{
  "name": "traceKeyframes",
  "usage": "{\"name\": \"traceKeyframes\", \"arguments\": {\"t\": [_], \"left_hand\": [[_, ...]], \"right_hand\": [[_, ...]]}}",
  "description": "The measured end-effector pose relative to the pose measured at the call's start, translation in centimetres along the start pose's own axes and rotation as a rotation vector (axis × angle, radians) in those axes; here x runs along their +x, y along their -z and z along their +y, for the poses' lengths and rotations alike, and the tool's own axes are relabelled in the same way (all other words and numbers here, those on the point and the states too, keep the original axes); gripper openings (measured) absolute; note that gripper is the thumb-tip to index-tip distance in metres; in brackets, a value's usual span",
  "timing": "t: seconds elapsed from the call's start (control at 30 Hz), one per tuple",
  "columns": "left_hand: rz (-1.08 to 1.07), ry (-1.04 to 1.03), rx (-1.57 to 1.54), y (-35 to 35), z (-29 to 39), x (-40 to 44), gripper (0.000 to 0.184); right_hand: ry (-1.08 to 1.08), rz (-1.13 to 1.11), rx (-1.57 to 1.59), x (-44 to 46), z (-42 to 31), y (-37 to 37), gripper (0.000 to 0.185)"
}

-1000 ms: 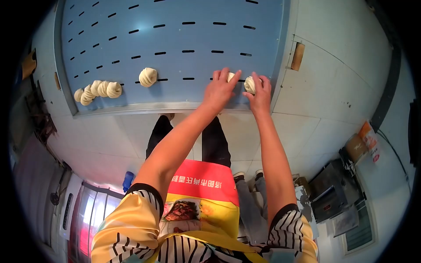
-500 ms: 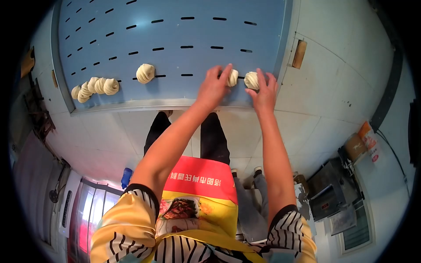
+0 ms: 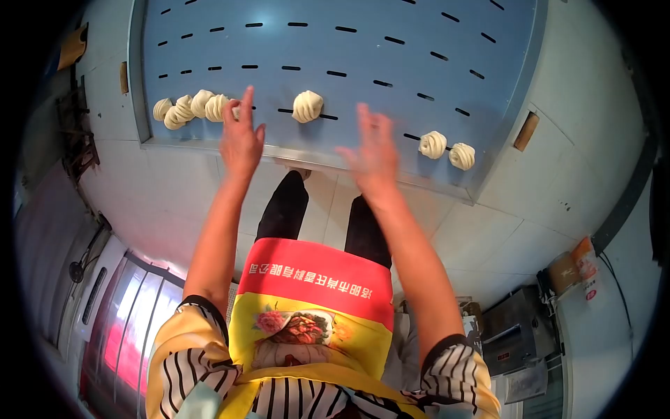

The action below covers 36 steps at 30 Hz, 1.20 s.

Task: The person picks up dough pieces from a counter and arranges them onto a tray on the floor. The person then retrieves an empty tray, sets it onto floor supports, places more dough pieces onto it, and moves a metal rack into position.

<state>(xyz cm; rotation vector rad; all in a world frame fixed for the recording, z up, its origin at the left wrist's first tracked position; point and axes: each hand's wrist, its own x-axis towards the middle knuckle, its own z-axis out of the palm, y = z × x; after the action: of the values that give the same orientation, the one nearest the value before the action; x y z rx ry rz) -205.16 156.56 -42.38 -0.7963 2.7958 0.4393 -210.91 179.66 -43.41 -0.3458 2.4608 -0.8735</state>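
Twisted dough rolls lie on a blue slotted tray. Several form a row at the left, close against each other. My left hand is at the right end of this row, fingers apart, partly covering the end roll; whether it touches that roll I cannot tell. A single dough roll sits between my two hands. My right hand, smeared by motion, is over the tray's front edge with its fingers spread and nothing in it. To its right, two dough rolls rest side by side.
A raised metal rim runs along the tray's near side. Wooden blocks show beside the tray on both sides. A dark appliance stands at the lower right, near an orange and white bag.
Both hands have left the two rolls at the right and moved left, the left hand as far as the row's end. The view has shifted, so the tray appears farther right and rotated.
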Motion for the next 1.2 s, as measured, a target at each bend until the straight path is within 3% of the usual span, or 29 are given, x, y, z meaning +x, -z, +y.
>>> {"name": "traceKeyframes", "arguments": {"t": [0.1,0.2,0.33,0.43,0.63,0.7,0.87,1.0,1.1,1.2], "left_hand": [[-0.131,0.122,0.263,1.0,-3.1,2.5,0.066],[-0.218,-0.022,0.372,0.0,-6.6,3.7,0.056],[-0.218,-0.369,0.366,-0.3,-8.5,3.3,0.052],[-0.286,-0.466,0.417,-0.8,-9.6,2.7,0.057],[-0.253,-0.456,0.258,-1.1,-6.9,3.5,0.047],[-0.166,-0.571,0.160,-1.4,-2.6,1.8,0.047],[-0.337,-0.592,0.002,-6.6,8.7,-0.5,0.062],[-0.452,-0.388,-0.268,-7.0,8.8,-0.2,0.074],[-0.275,-0.426,-0.565,-6.9,6.0,0.1,0.070],[-0.361,-0.443,-0.511,-7.0,6.6,0.5,0.063]], "right_hand": [[-0.069,-0.126,-0.053,3.6,-6.0,-5.3,0.073],[-0.108,-0.067,-0.022,5.3,-6.0,-9.4,0.064],[-0.096,0.039,-0.006,2.6,-2.1,-5.8,0.056],[-0.154,0.112,-0.139,0.0,2.4,-1.6,0.063],[-0.097,0.096,-0.335,0.3,5.7,-1.3,0.068],[-0.094,0.124,-0.335,0.1,5.7,-1.4,0.069],[-0.166,0.033,-0.324,0.1,5.3,-0.8,0.071],[-0.286,0.016,-0.284,0.2,2.8,1.1,0.071],[-0.170,0.087,-0.187,-0.3,5.3,-0.6,0.070],[-0.173,0.090,-0.140,0.1,6.4,-1.4,0.071]]}}
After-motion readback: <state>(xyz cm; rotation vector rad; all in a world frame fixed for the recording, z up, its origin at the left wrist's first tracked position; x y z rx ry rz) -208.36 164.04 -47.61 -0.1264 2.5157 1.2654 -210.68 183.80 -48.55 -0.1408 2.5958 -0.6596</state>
